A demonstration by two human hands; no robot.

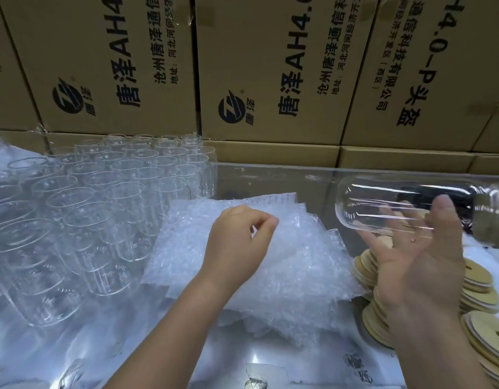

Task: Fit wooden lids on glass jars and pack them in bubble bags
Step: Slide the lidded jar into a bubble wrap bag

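- While the head camera looks down at the table [284,357], we record the left hand [237,237] over the stack of bubble bags [284,262] at the middle of the view.
- Left hand: fingers curled, thumb and forefinger tips drawn together, pinching the top bag of the stack. The forearm reaches in from the lower edge.
- Right hand [419,256]: palm turned up and fingers spread beneath a jar [383,203], with the thumb laid over its upper side. The hand holds the jar in the air.
- The jar lies on its side, with the rounded bottom pointing left. It sits above the table, to the right of the bubble bags and apart from them.
- We see a pale lid [492,231] at the jar's right end. It is blurred, so we cannot tell how fully it is seated.
- Loose lids [478,293], round with a small hole, are stacked in uneven piles at the right, partly hidden behind the right hand.
- Empty jars [102,192] stand upright in close rows on the left, mouths up, just beside the bubble bags.
- Cardboard boxes [116,66] with printed text are stacked along the back.
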